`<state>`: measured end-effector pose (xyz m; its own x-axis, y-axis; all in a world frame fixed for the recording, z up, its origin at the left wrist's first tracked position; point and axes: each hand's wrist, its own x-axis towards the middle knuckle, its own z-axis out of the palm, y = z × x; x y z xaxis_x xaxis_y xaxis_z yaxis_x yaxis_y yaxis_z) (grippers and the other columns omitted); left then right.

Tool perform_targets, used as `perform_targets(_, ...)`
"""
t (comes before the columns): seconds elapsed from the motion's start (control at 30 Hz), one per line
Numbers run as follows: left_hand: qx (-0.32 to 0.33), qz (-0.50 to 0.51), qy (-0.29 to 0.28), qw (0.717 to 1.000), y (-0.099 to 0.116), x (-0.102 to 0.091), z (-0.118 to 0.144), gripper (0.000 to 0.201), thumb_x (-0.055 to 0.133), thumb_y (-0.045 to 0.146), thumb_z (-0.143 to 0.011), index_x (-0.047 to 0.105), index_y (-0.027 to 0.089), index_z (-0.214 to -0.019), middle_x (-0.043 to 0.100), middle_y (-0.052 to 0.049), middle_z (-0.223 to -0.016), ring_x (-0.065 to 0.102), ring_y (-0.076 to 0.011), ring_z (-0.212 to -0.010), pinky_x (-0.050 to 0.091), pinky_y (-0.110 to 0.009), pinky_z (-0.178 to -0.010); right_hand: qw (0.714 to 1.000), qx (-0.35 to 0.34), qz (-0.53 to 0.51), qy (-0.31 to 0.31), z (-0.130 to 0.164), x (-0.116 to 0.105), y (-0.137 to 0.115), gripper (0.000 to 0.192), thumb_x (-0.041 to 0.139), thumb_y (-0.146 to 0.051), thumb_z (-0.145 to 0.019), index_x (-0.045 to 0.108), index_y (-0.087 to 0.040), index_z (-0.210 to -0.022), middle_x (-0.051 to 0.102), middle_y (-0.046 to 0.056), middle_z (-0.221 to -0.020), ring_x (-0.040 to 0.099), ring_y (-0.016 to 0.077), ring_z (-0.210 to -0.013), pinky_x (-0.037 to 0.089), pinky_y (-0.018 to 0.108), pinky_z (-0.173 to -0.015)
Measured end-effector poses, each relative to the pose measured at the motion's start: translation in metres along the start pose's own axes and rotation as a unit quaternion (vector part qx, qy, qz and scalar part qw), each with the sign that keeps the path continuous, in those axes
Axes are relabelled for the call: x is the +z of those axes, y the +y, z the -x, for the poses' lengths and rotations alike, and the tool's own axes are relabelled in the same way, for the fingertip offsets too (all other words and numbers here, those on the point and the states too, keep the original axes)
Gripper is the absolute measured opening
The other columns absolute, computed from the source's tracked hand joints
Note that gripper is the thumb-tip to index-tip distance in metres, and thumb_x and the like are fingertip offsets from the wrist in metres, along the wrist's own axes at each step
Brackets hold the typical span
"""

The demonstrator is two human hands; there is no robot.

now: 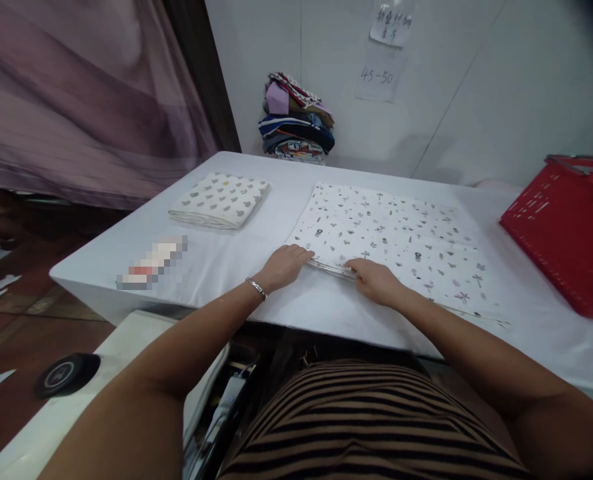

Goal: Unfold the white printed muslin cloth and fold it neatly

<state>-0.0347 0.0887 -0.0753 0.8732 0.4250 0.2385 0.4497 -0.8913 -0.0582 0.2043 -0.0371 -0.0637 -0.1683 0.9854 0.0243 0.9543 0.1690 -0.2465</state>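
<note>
A white cloth [376, 220] with small grey and pinkish prints lies flat in layers on the white-covered table [256, 280]. My left hand [285, 267], with a silver bracelet at the wrist, pinches the cloth's near left corner. A short way to the right, my right hand [376, 280] grips the near edge of the same cloth, thumb and fingers closed on its layers. Left of them rests a folded white cloth [221, 200] with grey leaf-like prints, apart from both hands.
A red plastic basket [571, 233] stands at the table's right end. Stacked folded clothes [299, 123] sit at the back against the wall. A blurred-out item [153, 262] lies near the left front edge. Below it, a black round object [67, 375] rests on a pale surface.
</note>
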Motion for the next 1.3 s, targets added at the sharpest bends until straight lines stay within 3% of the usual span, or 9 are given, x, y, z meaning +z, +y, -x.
perform_targets(0.2,-0.025,0.082,-0.021,0.996,-0.003,-0.002,-0.003,0.039,0.042,0.005,-0.079,0.056,0.017,-0.114,0.066,-0.004,-0.106,0.058,-0.0174,-0.098,0.043,-0.033,-0.086,0.997,0.035,-0.057,-0.04,-0.004,-0.005,-0.001,0.031,0.046,-0.01,-0.074,0.056,-0.021,-0.101,0.064,0.004,-0.099,0.056,0.0174,-0.082,0.037,0.025,-0.065)
perform_targets(0.37,-0.044,0.103,-0.026,0.993,-0.004,-0.002,-0.006,0.039,0.041,0.005,-0.077,0.057,0.017,-0.111,0.065,-0.004,-0.107,0.058,-0.0184,-0.098,0.043,-0.034,-0.086,0.995,0.044,-0.093,-0.019,-0.005,-0.006,0.001,0.028,0.045,-0.011,-0.072,0.054,-0.021,-0.097,0.063,0.003,-0.094,0.054,0.0166,-0.079,0.035,0.024,-0.065)
perform_targets(0.53,-0.016,0.114,-0.04,0.992,0.006,-0.001,-0.005,0.044,0.05,0.013,-0.072,0.053,0.019,-0.116,0.061,-0.006,-0.11,0.055,-0.021,-0.101,0.042,-0.035,-0.084,0.993,0.026,-0.114,-0.022,-0.003,-0.01,0.001,0.028,0.044,-0.011,-0.072,0.052,-0.021,-0.096,0.062,0.003,-0.091,0.052,0.0157,-0.074,0.034,0.024,-0.063)
perform_targets(0.67,-0.007,0.094,-0.003,0.996,0.025,0.002,-0.006,0.038,0.055,0.028,-0.077,0.052,0.018,-0.113,0.057,-0.008,-0.112,0.052,-0.0229,-0.1,0.04,-0.038,-0.084,0.993,0.032,-0.111,-0.021,-0.004,-0.01,0.001,0.026,0.043,-0.011,-0.073,0.051,-0.021,-0.095,0.062,0.003,-0.088,0.052,0.0153,-0.073,0.034,0.024,-0.062)
perform_targets(0.87,0.013,0.02,0.024,0.999,0.031,0.005,-0.022,0.016,0.045,0.01,-0.081,0.056,0.017,-0.09,0.059,-0.007,-0.09,0.053,-0.021,-0.087,0.04,-0.036,-0.076,0.998,0.006,-0.068,0.007,-0.002,-0.005,0.003,0.027,0.042,-0.011,-0.076,0.052,-0.021,-0.099,0.061,0.005,-0.096,0.053,0.0169,-0.082,0.036,0.026,-0.068)
perform_targets(1.0,0.011,0.024,0.061,0.998,0.029,0.004,-0.027,0.024,0.04,0.005,-0.081,0.056,0.016,-0.095,0.06,-0.008,-0.099,0.053,-0.02,-0.091,0.041,-0.035,-0.077,0.999,-0.021,-0.029,0.038,0.003,-0.003,0.002,0.027,0.038,-0.009,-0.078,0.051,-0.02,-0.099,0.06,0.006,-0.098,0.052,0.0182,-0.089,0.036,0.027,-0.071)
perform_targets(1.1,0.009,0.029,0.089,0.996,0.037,0.004,-0.02,0.024,0.041,0.005,-0.082,0.056,0.015,-0.098,0.058,-0.01,-0.11,0.051,-0.0208,-0.098,0.041,-0.036,-0.081,0.997,-0.025,-0.056,0.042,0.002,-0.004,0.003,0.023,0.038,-0.01,-0.078,0.051,-0.02,-0.094,0.06,0.005,-0.094,0.051,0.0169,-0.084,0.036,0.026,-0.069)
perform_targets(1.2,0.051,0.017,0.083,0.995,0.054,0.006,-0.01,0.021,0.039,0.011,-0.087,0.059,0.016,-0.092,0.059,-0.01,-0.105,0.052,-0.0211,-0.094,0.04,-0.039,-0.081,0.995,-0.018,-0.094,0.038,-0.003,-0.009,0.006,0.018,0.041,-0.01,-0.076,0.051,-0.02,-0.087,0.059,0.003,-0.088,0.05,0.0149,-0.077,0.035,0.025,-0.067)
perform_targets(1.3,0.117,0.017,0.022,0.993,0.074,0.013,-0.009,0.024,0.036,0.016,-0.091,0.06,0.017,-0.089,0.061,-0.007,-0.092,0.054,-0.0192,-0.084,0.042,-0.035,-0.072,0.992,-0.006,-0.124,0.019,-0.008,-0.016,0.009,0.016,0.043,-0.009,-0.074,0.051,-0.02,-0.083,0.059,0.001,-0.081,0.049,0.0132,-0.071,0.034,0.024,-0.064)
